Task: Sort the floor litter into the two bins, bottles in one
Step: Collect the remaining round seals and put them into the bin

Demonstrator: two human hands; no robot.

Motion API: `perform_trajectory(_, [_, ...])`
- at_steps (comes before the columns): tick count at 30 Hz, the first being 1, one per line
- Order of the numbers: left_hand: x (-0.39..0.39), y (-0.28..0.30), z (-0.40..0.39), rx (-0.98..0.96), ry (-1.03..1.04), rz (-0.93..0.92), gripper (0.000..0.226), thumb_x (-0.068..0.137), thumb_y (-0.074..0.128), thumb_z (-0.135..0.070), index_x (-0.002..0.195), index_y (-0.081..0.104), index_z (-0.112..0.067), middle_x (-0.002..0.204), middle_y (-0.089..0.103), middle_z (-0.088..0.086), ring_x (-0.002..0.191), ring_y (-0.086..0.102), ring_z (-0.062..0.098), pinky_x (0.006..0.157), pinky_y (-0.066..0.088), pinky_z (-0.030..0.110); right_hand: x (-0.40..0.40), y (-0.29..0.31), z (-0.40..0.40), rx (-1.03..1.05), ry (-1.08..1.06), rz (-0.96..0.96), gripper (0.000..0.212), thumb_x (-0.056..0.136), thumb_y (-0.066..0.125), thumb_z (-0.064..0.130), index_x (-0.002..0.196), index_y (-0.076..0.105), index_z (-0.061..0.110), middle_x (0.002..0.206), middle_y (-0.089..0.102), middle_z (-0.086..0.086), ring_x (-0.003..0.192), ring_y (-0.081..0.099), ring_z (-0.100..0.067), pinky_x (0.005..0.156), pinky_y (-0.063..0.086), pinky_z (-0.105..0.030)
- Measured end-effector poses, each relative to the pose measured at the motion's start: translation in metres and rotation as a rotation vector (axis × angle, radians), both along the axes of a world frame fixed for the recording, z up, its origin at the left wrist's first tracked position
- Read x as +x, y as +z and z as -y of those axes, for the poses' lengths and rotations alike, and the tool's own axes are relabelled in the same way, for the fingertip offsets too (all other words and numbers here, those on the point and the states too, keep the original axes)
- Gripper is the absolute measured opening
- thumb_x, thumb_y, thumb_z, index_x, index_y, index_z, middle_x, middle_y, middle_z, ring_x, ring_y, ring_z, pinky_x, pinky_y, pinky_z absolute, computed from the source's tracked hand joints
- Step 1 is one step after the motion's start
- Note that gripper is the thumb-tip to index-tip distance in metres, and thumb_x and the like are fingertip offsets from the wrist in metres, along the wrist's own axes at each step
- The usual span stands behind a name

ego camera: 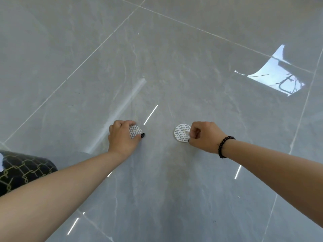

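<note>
Two round white seal discs with grey print are down at the grey tiled floor. My left hand (122, 137) pinches the left disc (135, 131) between thumb and curled fingers; part of the disc is hidden by the hand. My right hand (204, 136), with a dark bead bracelet at the wrist, pinches the right disc (181, 133) at its right edge. I cannot tell whether either disc still touches the floor. No bin and no bottle shows in this view.
Glossy grey floor tiles (174, 67) fill the view, with pale grout lines and bright window reflections (274, 74). A knee in dark patterned fabric (22, 170) is at the lower left.
</note>
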State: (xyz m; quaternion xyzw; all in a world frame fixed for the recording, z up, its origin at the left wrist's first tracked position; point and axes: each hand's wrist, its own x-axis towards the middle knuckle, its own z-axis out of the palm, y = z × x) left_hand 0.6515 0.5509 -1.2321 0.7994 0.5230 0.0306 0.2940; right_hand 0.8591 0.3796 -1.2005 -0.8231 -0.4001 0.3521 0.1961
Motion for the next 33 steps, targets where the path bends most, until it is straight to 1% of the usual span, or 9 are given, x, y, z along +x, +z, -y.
perform_trajectory(3, [0.002,0.004,0.003,-0.040,0.051,0.133,0.042,0.074,0.080,-0.013,0.112,0.063,-0.015,0.115,0.044,0.005,0.107,0.046,0.019,0.089,0.029,0.012,-0.005,-0.001,-0.014,0.052,-0.080,-0.034,0.015,0.077,0.066,0.011,0.083,0.056,0.020,0.077,0.060,0.004,0.073,0.057,-0.016,0.066,0.049,-0.025])
perform_trajectory(8, [0.001,0.020,0.021,-0.041,0.000,0.232,0.021,0.077,0.073,-0.002,0.086,0.062,-0.017,0.097,0.056,0.006,0.075,0.052,0.002,0.067,0.035,0.000,-0.017,-0.015,-0.024,-0.083,-0.185,-0.094,0.066,0.077,0.072,0.014,0.132,0.037,0.019,0.098,0.065,-0.009,0.088,0.061,-0.021,0.061,0.046,-0.023])
perform_trajectory(11, [0.001,0.041,0.030,-0.082,0.003,0.279,0.015,0.079,0.073,-0.005,0.078,0.062,-0.016,0.094,0.057,0.004,0.072,0.053,0.001,0.065,0.037,0.003,-0.020,-0.017,-0.029,-0.148,-0.242,-0.070,0.056,0.075,0.076,0.020,0.121,0.043,0.017,0.103,0.061,-0.009,0.087,0.057,-0.021,0.052,0.039,-0.020])
perform_trajectory(18, [-0.009,0.118,0.062,-0.281,0.176,0.540,0.018,0.079,0.077,-0.018,0.075,0.060,-0.019,0.085,0.066,-0.004,0.072,0.057,0.006,0.058,0.040,0.010,-0.013,-0.007,-0.021,-0.272,-0.216,0.160,0.055,0.061,0.087,0.028,0.101,0.051,0.012,0.108,0.042,-0.005,0.097,0.048,-0.025,0.074,0.050,-0.035])
perform_trajectory(21, [-0.029,0.140,0.076,-0.325,0.227,0.606,0.019,0.083,0.075,-0.023,0.076,0.057,-0.023,0.073,0.060,-0.014,0.066,0.051,0.000,0.058,0.040,0.012,-0.020,0.004,-0.022,-0.251,-0.131,0.231,0.041,0.071,0.081,0.024,0.094,0.048,0.013,0.105,0.049,-0.009,0.091,0.047,-0.026,0.069,0.046,-0.034])
perform_trajectory(24, [-0.064,0.150,0.070,-0.309,0.308,0.676,0.019,0.086,0.071,-0.026,0.082,0.053,-0.024,0.076,0.062,-0.012,0.066,0.053,0.001,0.060,0.045,0.017,-0.047,0.016,-0.030,-0.240,-0.102,0.165,0.027,0.080,0.073,0.020,0.087,0.048,0.013,0.082,0.055,-0.010,0.068,0.054,-0.026,0.054,0.045,-0.031])
perform_trajectory(28, [-0.112,0.194,0.056,-0.227,0.353,0.721,0.016,0.084,0.062,-0.039,0.084,0.047,-0.033,0.085,0.064,-0.006,0.067,0.060,0.009,0.065,0.056,0.052,-0.099,0.051,-0.051,-0.094,-0.115,-0.066,0.015,0.084,0.070,0.021,0.085,0.055,0.017,0.080,0.063,-0.009,0.064,0.065,-0.026,0.052,0.052,-0.032])
perform_trajectory(31, [-0.136,0.254,0.056,-0.087,0.203,0.817,0.016,0.085,0.066,-0.033,0.083,0.050,-0.032,0.086,0.069,-0.010,0.075,0.064,0.008,0.070,0.057,0.043,-0.134,0.086,-0.071,0.033,-0.031,-0.188,0.008,0.089,0.061,0.013,0.083,0.061,0.017,0.071,0.069,-0.003,0.057,0.068,-0.014,0.048,0.054,-0.024])
perform_trajectory(33, [-0.152,0.293,0.042,0.024,0.045,0.670,0.025,0.074,0.078,-0.040,0.082,0.055,-0.036,0.086,0.071,-0.016,0.081,0.069,0.008,0.082,0.053,0.035,-0.159,0.114,-0.084,0.106,0.022,-0.244,0.020,0.090,0.057,0.007,0.075,0.062,0.019,0.061,0.067,0.003,0.050,0.066,-0.009,0.046,0.050,-0.015])
